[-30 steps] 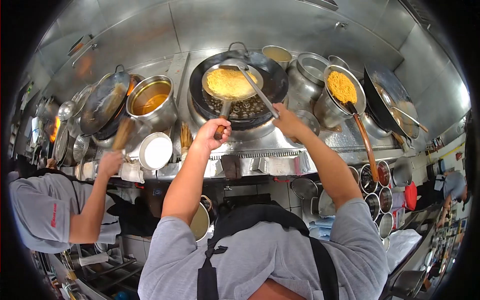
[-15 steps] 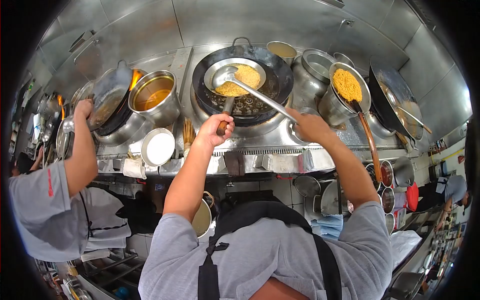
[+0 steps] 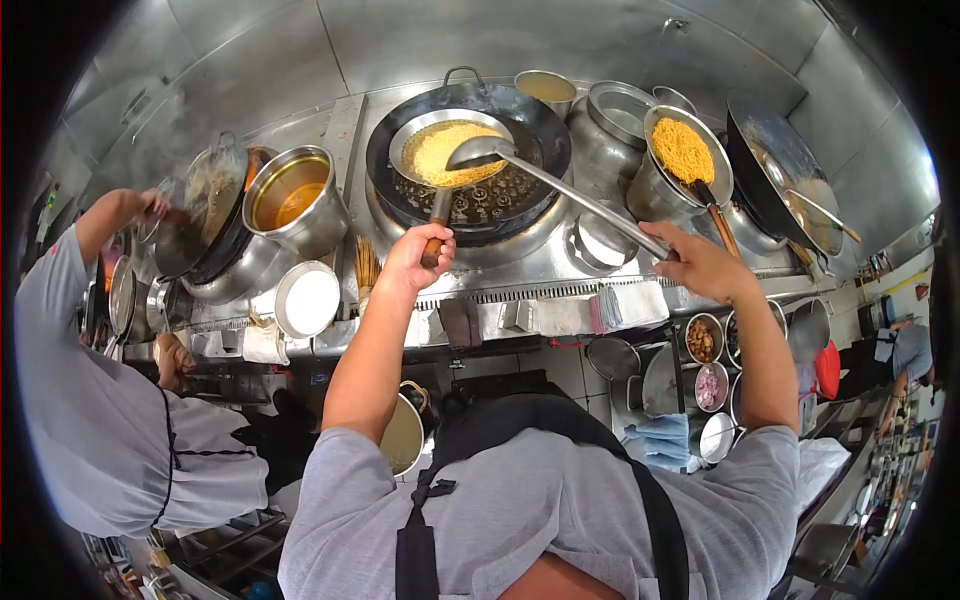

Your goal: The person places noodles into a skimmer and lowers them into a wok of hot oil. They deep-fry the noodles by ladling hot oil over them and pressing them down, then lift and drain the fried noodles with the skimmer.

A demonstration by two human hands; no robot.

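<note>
My left hand point(image 3: 420, 258) is wrapped round the wooden handle of a strainer point(image 3: 408, 135), which sits inside a large black wok point(image 3: 545, 125) of dark bubbling oil. Pale yellow noodles point(image 3: 450, 150) lie in the strainer's bowl. In my right hand point(image 3: 703, 263) is the end of a long-handled metal ladle point(image 3: 590, 203). Its bowl is tipped over the right side of the noodles, at their edge; whether it touches them I cannot tell.
Cooked noodles fill a second strainer point(image 3: 683, 150) resting on a pot at right, near another wok point(image 3: 800, 180). An oil pot point(image 3: 300, 200) and white bowl point(image 3: 307, 300) stand left. A co-worker's hand point(image 3: 145, 203) is at a steaming wok point(image 3: 212, 190). Ingredient containers point(image 3: 711, 386) sit lower right.
The ladle's bowl has shifted right across the noodles and turned over, and my right hand has moved right. My left hand keeps its hold. The co-worker's wok is now tilted up.
</note>
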